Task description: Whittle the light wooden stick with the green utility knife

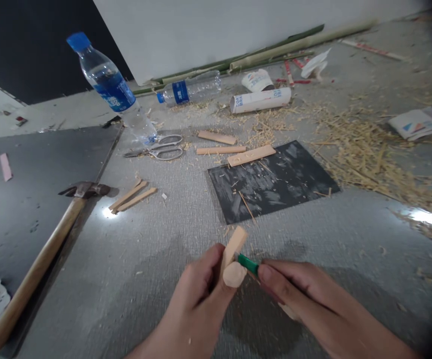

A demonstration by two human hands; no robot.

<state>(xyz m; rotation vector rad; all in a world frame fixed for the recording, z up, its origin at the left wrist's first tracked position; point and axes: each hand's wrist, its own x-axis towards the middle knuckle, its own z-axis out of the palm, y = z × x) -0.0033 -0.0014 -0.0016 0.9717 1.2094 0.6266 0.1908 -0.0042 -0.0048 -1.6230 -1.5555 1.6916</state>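
1. The small wooden piece (233, 259) is held low in the middle of the view, above the grey floor (156, 239), between the two hands. Its long flat end points up and away from the person, and a rounded pale end faces the camera, so the edge being worked is easy to see.
2. The left hand (197, 294) is clenched around the lower part of the wooden piece, fingers wrapped on its side, which keeps it steady.
3. The right hand (294, 294) grasps a green-handled tool (248, 264). The green end touches the wooden piece just beside the rounded end. The tip is hidden, so it cannot be told if it is a blade.
4. Just beyond the hands lies a black mat (275, 182) with pale scratches and slivers on it; it seems to serve as a cutting surface.
5. On the far edge of the mat and behind it lie flat wood strips (251, 155), and two more strips (131, 197) lie to the left, near at hand.
6. Scissors (161, 148) lie beside an upright water bottle (111, 87), and a hammer (44, 249) lies at the left.
7. Straw-like shavings (365, 154) cover the floor at the right, away from the hands.
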